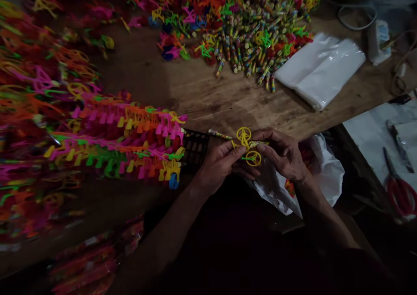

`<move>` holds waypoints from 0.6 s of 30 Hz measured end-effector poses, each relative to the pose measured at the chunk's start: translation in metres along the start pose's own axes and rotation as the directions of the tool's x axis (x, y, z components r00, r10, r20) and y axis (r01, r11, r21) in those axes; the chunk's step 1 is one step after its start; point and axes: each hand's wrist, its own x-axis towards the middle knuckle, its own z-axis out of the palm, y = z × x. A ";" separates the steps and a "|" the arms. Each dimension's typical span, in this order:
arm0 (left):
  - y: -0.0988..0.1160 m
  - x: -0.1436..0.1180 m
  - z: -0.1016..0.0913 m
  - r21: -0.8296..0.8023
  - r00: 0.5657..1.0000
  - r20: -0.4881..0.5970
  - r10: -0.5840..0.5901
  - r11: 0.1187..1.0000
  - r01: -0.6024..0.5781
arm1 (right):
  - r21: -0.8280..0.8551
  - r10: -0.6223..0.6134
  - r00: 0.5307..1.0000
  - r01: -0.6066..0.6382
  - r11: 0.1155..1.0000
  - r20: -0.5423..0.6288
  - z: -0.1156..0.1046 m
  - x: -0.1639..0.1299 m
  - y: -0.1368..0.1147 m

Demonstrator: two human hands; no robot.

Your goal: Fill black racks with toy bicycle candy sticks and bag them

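Between my two hands is a small yellow plastic toy bicycle (243, 144) with two spoked wheels and a bit of green by the lower one. My left hand (221, 162) pinches its left side between thumb and fingers. From the other side my right hand (280, 154) grips a short patterned tube (256, 143) against the toy's frame; its far end is hidden by the fingers. Another patterned tube (220, 134) lies just beyond my left fingertips. A black plastic grid crate (195, 145) is to the left of that hand.
Rows of colourful plastic pieces (130, 143) fill the left. Patterned tubes (250, 43) are heaped at the back of the wooden table (202, 84). White plastic bags (321, 69) lie back right. An opened white bag (329, 173) sits below my right hand; red-handled scissors (400, 193) are far right.
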 end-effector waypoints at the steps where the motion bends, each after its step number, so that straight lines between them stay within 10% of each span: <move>1: -0.001 0.000 -0.001 0.003 1.000 0.011 0.007 1.000 -0.007 | -0.007 -0.007 1.000 0.007 1.000 0.008 0.000 0.000 0.000; 18: -0.005 -0.002 -0.005 0.088 0.997 0.072 0.038 0.995 -0.044 | 0.072 0.000 0.996 -0.007 0.997 0.087 -0.004 -0.007 0.009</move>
